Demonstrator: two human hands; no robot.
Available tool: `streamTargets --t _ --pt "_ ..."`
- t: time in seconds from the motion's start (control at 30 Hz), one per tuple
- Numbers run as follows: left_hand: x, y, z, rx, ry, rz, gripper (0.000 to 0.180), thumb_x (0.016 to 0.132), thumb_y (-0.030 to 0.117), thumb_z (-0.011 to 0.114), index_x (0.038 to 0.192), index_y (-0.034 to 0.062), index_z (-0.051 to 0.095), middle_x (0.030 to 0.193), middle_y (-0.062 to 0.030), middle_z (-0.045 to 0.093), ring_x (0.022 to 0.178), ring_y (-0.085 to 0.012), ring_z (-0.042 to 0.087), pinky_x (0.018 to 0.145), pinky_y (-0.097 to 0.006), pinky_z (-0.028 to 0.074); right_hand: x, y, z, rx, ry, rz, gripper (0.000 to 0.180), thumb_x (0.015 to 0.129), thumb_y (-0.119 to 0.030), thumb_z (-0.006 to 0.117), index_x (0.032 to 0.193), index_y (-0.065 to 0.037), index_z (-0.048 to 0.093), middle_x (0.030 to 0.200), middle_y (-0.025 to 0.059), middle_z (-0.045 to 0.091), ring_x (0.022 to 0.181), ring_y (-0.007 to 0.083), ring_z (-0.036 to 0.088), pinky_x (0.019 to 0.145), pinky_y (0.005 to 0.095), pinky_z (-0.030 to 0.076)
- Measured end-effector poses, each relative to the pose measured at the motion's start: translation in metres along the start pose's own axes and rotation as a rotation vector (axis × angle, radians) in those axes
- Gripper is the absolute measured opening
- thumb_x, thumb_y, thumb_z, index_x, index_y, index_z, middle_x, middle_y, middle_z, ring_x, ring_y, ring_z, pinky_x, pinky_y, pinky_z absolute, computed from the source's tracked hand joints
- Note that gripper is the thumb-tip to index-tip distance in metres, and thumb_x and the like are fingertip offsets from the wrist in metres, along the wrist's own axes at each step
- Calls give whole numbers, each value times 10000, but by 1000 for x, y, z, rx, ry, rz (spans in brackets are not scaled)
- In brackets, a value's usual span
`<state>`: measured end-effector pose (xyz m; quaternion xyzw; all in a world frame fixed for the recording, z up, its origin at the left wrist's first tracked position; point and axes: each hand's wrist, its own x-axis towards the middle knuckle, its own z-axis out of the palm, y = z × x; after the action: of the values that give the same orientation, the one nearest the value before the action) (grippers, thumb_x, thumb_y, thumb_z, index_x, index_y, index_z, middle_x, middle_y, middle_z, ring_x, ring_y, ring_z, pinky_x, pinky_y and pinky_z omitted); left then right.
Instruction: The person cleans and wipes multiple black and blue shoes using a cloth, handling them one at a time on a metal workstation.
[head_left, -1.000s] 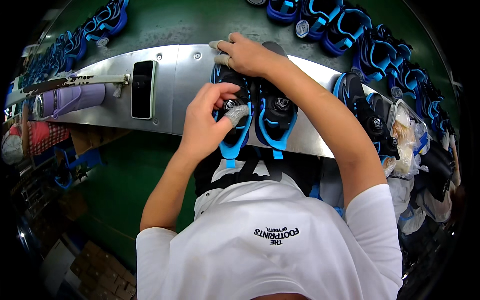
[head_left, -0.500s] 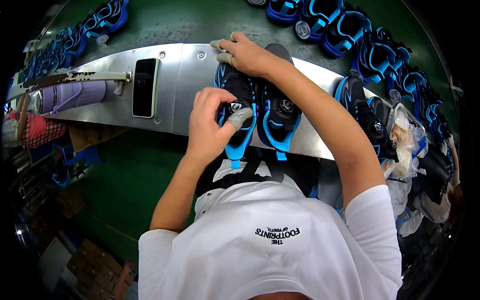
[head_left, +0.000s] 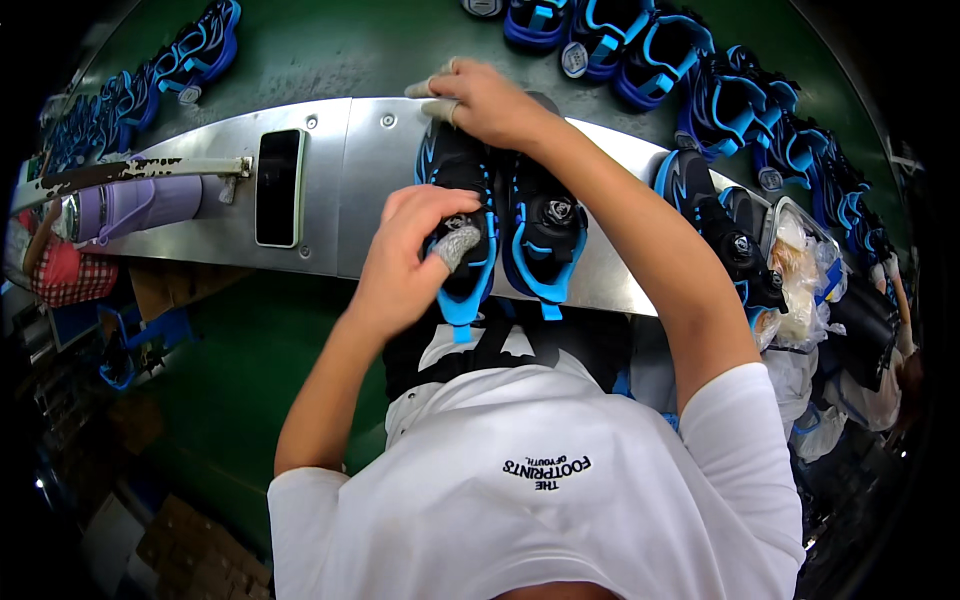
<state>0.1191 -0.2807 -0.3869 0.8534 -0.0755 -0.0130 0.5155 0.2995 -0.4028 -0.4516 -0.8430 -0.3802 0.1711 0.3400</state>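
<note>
Two black and blue shoes lie side by side on a metal shelf (head_left: 370, 190), heels toward me. My left hand (head_left: 410, 260) rests on the left shoe (head_left: 462, 240), fingers curled on its round dial closure, one finger wrapped in grey tape. My right hand (head_left: 485, 98) grips the toe end of the left shoe at the shelf's far edge. The right shoe (head_left: 545, 240) lies untouched beside it, its dial showing.
A dark phone (head_left: 278, 187) lies on the shelf to the left, beside a purple bottle (head_left: 130, 205). Several more blue shoes (head_left: 640, 45) sit on the green belt (head_left: 340, 50) beyond. Another black shoe (head_left: 715, 235) and plastic bags (head_left: 800, 280) are at right.
My left hand has shifted slightly on the left shoe's dial; my right hand keeps hold of the toe. The shoes stay in place.
</note>
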Motion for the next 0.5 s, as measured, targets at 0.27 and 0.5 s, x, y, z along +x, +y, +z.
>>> streamTargets --t 0.27,0.5 --pt "-36 62 47 472 -307 -12 540 807 243 679 1322 158 540 1047 -171 600 934 -349 602 812 -445 507 -80 24 -81 358 285 129 299 957 -280 576 1173 -107 690 982 63 692 904 133 606 829 277 473" --pt "-16 45 62 523 -447 -184 365 796 224 660 1122 88 571 941 -173 589 826 -366 641 699 -460 534 -146 -51 -87 376 -124 86 434 781 -240 752 1209 -219 688 941 51 526 910 199 527 825 346 458"
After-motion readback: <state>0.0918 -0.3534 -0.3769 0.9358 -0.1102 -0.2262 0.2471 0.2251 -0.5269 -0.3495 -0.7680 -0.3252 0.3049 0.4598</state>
